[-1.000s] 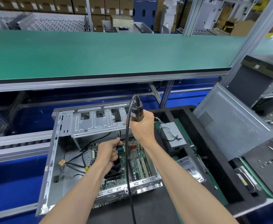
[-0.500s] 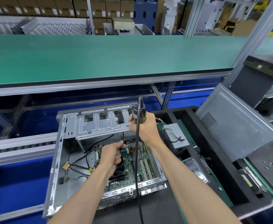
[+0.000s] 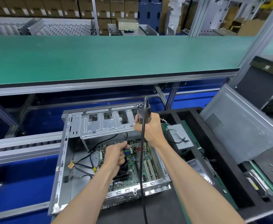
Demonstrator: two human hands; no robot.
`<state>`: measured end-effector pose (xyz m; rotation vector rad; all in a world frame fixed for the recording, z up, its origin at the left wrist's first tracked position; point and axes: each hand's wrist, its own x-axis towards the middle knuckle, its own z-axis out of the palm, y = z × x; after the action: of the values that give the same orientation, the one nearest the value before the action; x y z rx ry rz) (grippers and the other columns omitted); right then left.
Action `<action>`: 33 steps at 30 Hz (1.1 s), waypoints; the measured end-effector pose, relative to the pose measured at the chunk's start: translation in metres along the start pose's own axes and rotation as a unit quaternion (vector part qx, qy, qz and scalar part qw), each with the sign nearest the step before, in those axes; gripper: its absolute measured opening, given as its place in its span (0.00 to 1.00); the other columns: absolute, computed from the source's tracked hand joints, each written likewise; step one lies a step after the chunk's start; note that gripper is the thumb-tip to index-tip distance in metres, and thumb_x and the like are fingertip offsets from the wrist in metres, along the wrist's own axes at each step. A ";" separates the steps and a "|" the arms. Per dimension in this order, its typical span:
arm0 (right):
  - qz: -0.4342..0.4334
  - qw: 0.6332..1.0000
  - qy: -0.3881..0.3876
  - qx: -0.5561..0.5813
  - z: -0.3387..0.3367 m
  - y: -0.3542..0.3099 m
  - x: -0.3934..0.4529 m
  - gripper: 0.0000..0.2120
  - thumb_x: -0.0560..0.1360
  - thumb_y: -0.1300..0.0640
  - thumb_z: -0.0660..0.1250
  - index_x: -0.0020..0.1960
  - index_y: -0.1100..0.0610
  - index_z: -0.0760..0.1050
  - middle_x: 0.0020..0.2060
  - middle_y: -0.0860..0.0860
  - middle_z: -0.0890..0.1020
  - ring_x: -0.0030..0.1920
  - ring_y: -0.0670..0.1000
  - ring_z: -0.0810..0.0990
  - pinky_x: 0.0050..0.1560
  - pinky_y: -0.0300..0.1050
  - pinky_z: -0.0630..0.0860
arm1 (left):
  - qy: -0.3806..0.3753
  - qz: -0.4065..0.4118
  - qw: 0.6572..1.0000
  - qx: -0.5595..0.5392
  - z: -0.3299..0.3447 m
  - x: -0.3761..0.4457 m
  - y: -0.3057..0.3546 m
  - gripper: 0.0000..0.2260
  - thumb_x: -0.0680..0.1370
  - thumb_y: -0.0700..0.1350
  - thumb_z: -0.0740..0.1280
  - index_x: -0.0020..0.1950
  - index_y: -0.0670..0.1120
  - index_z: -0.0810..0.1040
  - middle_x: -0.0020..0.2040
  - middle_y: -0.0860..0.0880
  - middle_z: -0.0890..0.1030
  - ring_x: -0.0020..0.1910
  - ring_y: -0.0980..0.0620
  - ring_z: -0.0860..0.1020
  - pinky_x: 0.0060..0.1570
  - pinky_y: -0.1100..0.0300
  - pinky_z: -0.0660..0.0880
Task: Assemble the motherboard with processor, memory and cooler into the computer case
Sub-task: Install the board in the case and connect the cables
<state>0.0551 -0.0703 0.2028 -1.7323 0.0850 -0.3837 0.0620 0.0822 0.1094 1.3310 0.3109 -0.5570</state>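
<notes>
Already the green motherboard (image 3: 132, 165) with its black cooler (image 3: 123, 171) lies flat inside the open grey steel computer case (image 3: 63, 159), so what's left is probably screwing it down. Right hand (image 3: 150, 130) wraps the black corded electric screwdriver (image 3: 143, 113), held upright; left hand (image 3: 116, 156) curls over the cooler, possibly pinching the coloured connectors.

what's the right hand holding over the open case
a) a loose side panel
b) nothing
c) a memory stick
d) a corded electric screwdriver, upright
d: the right hand grips the black barrel of a corded electric screwdriver, held upright above the motherboard in the computer case.
</notes>
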 end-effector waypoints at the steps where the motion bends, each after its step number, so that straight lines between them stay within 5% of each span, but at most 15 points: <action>1: 0.002 1.000 -0.001 0.001 0.000 0.000 0.000 0.08 0.63 0.74 0.71 0.35 0.65 0.75 0.29 0.52 0.75 0.31 0.51 0.71 0.36 0.46 0.69 | 0.001 0.000 1.000 -0.002 0.000 0.000 0.000 0.11 0.80 0.43 0.67 0.41 0.40 0.81 0.25 0.52 0.60 0.22 0.55 0.56 0.20 0.62 0.54; 6: 0.010 1.000 -0.008 0.008 0.002 -0.002 -0.002 0.09 0.62 0.71 0.71 0.34 0.59 0.75 0.30 0.54 0.75 0.32 0.51 0.72 0.37 0.48 0.70 | 0.001 0.000 1.000 -0.010 0.000 -0.001 0.001 0.09 0.80 0.42 0.67 0.44 0.39 0.81 0.25 0.53 0.60 0.22 0.55 0.56 0.20 0.63 0.54; 12: 0.009 1.000 -0.015 0.018 0.000 -0.007 -0.004 0.06 0.65 0.74 0.70 0.40 0.72 0.75 0.28 0.56 0.71 0.31 0.52 0.66 0.35 0.47 0.65 | 0.009 0.010 1.000 -0.001 0.000 0.000 0.000 0.09 0.80 0.43 0.68 0.43 0.39 0.81 0.25 0.53 0.60 0.22 0.54 0.55 0.20 0.62 0.53; 16: 0.007 0.999 0.000 0.042 -0.002 -0.011 -0.008 0.18 0.68 0.77 0.69 0.39 0.54 0.82 0.26 0.50 0.74 0.30 0.51 0.69 0.35 0.45 0.67 | 0.036 0.024 0.999 0.000 -0.002 0.001 0.001 0.09 0.80 0.42 0.67 0.49 0.37 0.83 0.25 0.53 0.61 0.23 0.54 0.55 0.21 0.61 0.53; 21: -0.016 0.993 0.028 0.115 -0.006 -0.025 -0.015 0.14 0.63 0.71 0.71 0.36 0.51 0.80 0.30 0.56 0.77 0.26 0.50 0.71 0.32 0.44 0.71 | 0.070 0.041 0.993 -0.081 -0.005 0.004 0.006 0.10 0.79 0.43 0.66 0.58 0.44 0.80 0.26 0.54 0.58 0.24 0.54 0.54 0.21 0.61 0.53; 25: -0.040 0.976 0.086 0.195 -0.016 -0.038 -0.012 0.12 0.61 0.72 0.69 0.34 0.55 0.80 0.25 0.54 0.75 0.25 0.51 0.70 0.32 0.44 0.73 | 0.105 0.019 0.978 -0.178 -0.006 0.012 0.024 0.06 0.79 0.46 0.69 0.54 0.49 0.76 0.25 0.54 0.57 0.22 0.54 0.54 0.20 0.62 0.52; 33: -0.019 0.961 0.119 0.250 -0.028 -0.042 -0.009 0.08 0.59 0.70 0.69 0.34 0.58 0.79 0.23 0.55 0.71 0.25 0.52 0.69 0.34 0.45 0.72 | 0.143 -0.028 0.963 -0.228 0.003 0.034 0.048 0.16 0.76 0.37 0.74 0.61 0.37 0.74 0.26 0.51 0.59 0.20 0.55 0.55 0.18 0.64 0.55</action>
<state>0.0319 -0.0862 0.2453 -1.1855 0.1171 -0.5870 0.1163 0.0784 0.1318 0.9524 0.6747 -0.3116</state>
